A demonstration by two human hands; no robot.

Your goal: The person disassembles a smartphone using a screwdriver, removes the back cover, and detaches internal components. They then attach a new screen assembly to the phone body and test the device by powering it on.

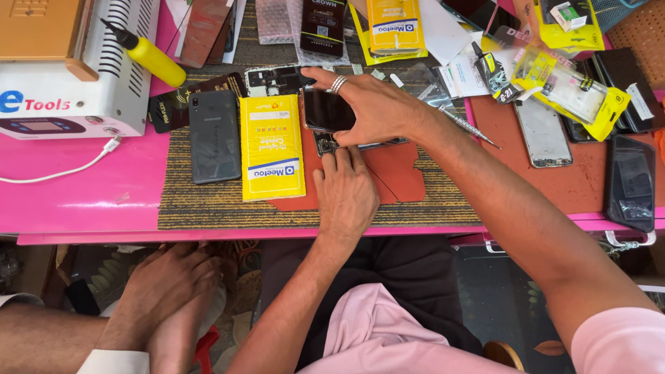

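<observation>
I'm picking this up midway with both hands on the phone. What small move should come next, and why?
Probably lift the dark screen a little further with the right hand, while the left hand keeps pressing the phone frame onto the red mat. The screen already sits raised over the frame, and the left fingertips pin its lower end.

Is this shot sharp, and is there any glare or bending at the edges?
Head view: evenly lit and mostly sharp; the right hand lifting the dark phone screen and the left hand show little blur. Soft glare on that screen. The pink table edge bows slightly, a wide-lens effect. Below the table falls into shadow.
</observation>
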